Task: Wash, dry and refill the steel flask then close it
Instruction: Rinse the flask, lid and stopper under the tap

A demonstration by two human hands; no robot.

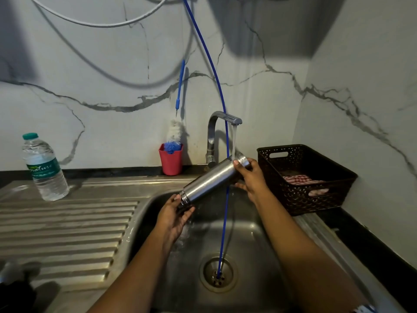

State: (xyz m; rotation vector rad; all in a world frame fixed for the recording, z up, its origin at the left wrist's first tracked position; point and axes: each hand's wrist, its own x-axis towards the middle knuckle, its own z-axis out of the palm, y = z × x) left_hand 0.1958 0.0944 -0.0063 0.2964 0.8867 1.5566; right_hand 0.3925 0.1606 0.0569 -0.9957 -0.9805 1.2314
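Fingers: the left hand's fingers (187, 212) are curled under the low end of the steel flask (209, 181), with the thumb laid on its upper side; the right hand's thumb (237, 165) is pressed over the high end and the other fingers are wrapped beneath it.
Sink (259, 233): a steel basin over which both forearms are stretched; the flask is held above it, clear of the bottom.
Drainboard (67, 222): a ribbed steel surface joined to the basin on the left.
Basket (316, 199): a dark perforated crate set on the counter right of the basin, with a red checked cloth (297, 178) lying inside.
Steel flask: held slanted between the two hands, low end at the left, high end at the right under the tap; the low end looks like a ringed neck, though this cannot be told for certain.
Left hand (174, 213): closed round the low end.
Right hand (250, 179): closed round the high end.
Tap (214, 125): a stream of water (234, 138) is seen falling onto the flask's high end, just beside the right thumb.
Plastic bottle (45, 168): stood upright and capped at the back of the drainboard, well apart from the hands.
Red cup (170, 161): placed against the wall left of the tap, with a bottle brush (173, 132) stood in it.
Blue tube (216, 82): hung from above, passed in front of the flask and ended at the drain (217, 273).
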